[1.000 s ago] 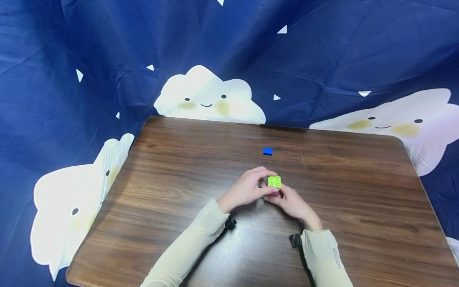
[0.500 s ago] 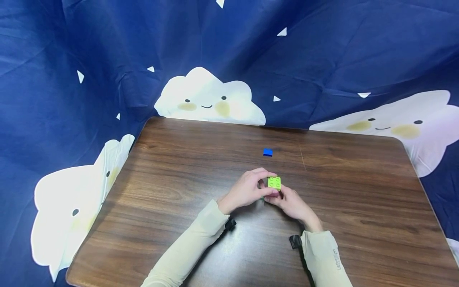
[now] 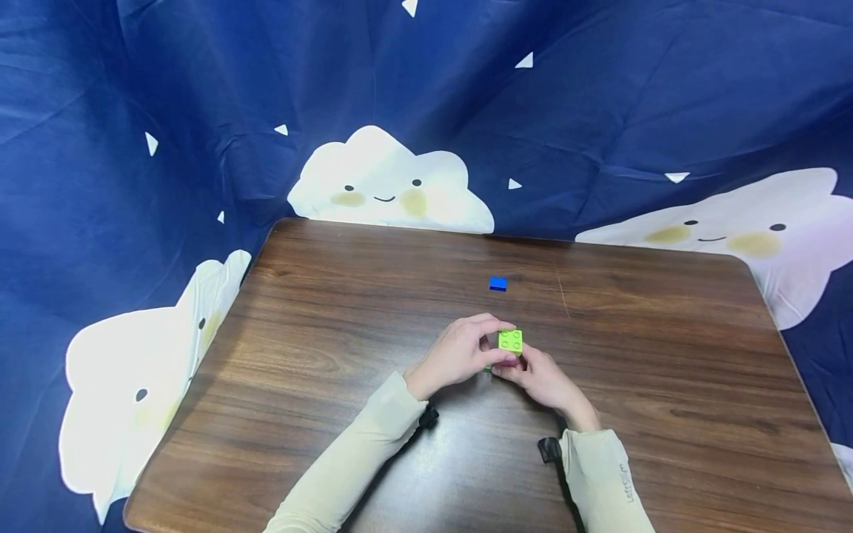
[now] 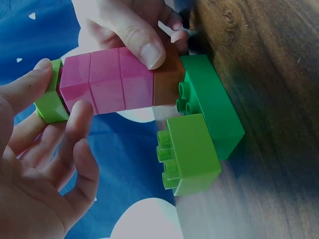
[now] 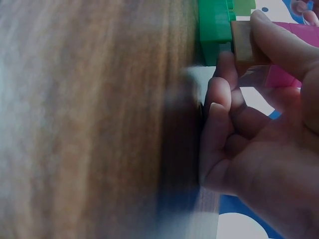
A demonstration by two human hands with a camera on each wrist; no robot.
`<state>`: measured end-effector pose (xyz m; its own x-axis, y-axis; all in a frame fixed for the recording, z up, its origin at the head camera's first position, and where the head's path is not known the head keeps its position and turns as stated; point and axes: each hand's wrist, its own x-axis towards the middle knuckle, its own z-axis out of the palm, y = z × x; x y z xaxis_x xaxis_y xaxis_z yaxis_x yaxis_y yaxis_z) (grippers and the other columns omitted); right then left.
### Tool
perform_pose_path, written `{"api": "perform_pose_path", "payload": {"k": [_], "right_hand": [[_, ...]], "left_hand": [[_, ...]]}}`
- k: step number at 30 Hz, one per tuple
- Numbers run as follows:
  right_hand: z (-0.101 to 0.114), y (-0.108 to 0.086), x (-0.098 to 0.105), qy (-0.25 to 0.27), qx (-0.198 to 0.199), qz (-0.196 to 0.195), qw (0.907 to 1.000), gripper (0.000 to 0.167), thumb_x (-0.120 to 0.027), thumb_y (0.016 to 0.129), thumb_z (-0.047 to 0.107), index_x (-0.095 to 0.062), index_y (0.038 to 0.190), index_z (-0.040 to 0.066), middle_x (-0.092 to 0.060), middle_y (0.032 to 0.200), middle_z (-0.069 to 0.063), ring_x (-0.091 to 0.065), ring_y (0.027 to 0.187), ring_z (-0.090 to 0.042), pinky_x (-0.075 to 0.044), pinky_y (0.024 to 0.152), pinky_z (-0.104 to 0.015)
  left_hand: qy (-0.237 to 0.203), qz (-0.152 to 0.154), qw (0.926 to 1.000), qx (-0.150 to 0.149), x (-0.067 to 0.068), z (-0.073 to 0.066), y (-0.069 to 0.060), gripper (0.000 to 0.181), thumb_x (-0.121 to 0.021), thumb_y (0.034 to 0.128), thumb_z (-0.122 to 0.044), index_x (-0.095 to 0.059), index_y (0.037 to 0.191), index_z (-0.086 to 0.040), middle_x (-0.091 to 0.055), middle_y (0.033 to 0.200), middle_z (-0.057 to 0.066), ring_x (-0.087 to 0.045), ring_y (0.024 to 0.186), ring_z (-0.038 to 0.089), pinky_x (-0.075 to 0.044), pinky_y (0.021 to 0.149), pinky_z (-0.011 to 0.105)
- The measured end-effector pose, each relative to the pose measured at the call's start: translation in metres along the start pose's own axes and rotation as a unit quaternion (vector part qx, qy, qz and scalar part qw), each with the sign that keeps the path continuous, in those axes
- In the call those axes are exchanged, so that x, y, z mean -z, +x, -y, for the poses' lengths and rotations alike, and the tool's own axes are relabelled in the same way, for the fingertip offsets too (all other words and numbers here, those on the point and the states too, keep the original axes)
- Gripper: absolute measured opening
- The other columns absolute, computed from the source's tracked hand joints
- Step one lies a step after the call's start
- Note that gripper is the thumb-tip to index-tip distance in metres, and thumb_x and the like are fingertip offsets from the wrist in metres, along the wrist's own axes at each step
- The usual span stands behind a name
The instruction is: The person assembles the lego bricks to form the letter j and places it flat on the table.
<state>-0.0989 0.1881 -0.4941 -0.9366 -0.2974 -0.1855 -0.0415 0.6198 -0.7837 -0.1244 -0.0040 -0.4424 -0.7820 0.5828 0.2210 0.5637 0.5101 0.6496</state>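
A tower of toy building bricks stands on the table. In the left wrist view its base is a dark green brick (image 4: 214, 107), bearing a lime brick (image 4: 194, 152) and a brown brick (image 4: 168, 79). Several pink bricks (image 4: 105, 82) rise from the brown one. Topmost is a small lime brick (image 3: 510, 341), set against the uppermost pink brick; whether it is fully seated I cannot tell. My left hand (image 3: 460, 352) pinches this top brick between thumb and fingers. Lower down, my right hand (image 3: 543, 379) grips the tower around the brown and lowest pink bricks.
A blue brick (image 3: 497, 284) lies on the wooden table (image 3: 333, 296), beyond the hands. Behind the table's far edge hangs a dark blue curtain (image 3: 426, 74) printed with white clouds. Black wrist camera mounts (image 3: 549, 449) sit by both sleeves.
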Motion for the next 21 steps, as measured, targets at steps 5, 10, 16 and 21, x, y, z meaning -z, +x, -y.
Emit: {"api": "perform_pose_path", "payload": {"k": [5,10,16,21], "right_hand": [[0.0005,-0.0002,0.0,0.005,0.002,0.001,1.0,0.038,-0.069,0.088,0.031,-0.061,0.12,0.011,-0.069,0.108,-0.008,-0.058,0.093,-0.018,-0.046,0.083,-0.036],[-0.0007,-0.0004,-0.0007,0.004,0.006,-0.005,1.0,0.038,-0.07,0.088,0.03,-0.061,0.12,0.01,-0.069,0.11,-0.008,-0.06,0.097,-0.019,-0.047,0.085,-0.037],[-0.0022,0.0004,-0.0001,-0.001,0.002,-0.001,1.0,0.04,-0.069,0.088,0.032,-0.061,0.121,0.01,-0.069,0.106,-0.007,-0.058,0.092,-0.018,-0.046,0.083,-0.035],[-0.002,0.0013,0.0006,0.001,0.001,0.007,1.0,0.046,-0.068,0.089,0.034,-0.059,0.125,0.009,-0.066,0.096,-0.004,-0.055,0.084,-0.017,-0.045,0.078,-0.033]], "left_hand": [[0.03,0.004,0.9995,0.001,0.0007,-0.0006,0.0001,0.041,-0.072,0.0851,-0.036,-0.066,0.121,-0.017,-0.068,0.106,-0.006,-0.053,0.068,-0.003,-0.04,0.062,0.01],[0.065,-0.002,0.9978,-0.011,0.0012,-0.0024,-0.0007,0.042,-0.07,0.0855,-0.04,-0.066,0.121,-0.018,-0.068,0.107,-0.007,-0.054,0.07,0.001,-0.043,0.064,0.015],[0.1,-0.003,0.9949,-0.017,0.001,-0.0052,-0.0013,0.043,-0.068,0.0865,-0.041,-0.065,0.122,-0.018,-0.068,0.11,-0.007,-0.067,0.085,0.01,-0.052,0.069,0.024],[0.111,0.004,0.9937,-0.012,0.0014,-0.0067,-0.0016,0.042,-0.066,0.0882,-0.042,-0.064,0.123,-0.019,-0.068,0.112,-0.007,-0.069,0.091,0.012,-0.053,0.069,0.028]]}}
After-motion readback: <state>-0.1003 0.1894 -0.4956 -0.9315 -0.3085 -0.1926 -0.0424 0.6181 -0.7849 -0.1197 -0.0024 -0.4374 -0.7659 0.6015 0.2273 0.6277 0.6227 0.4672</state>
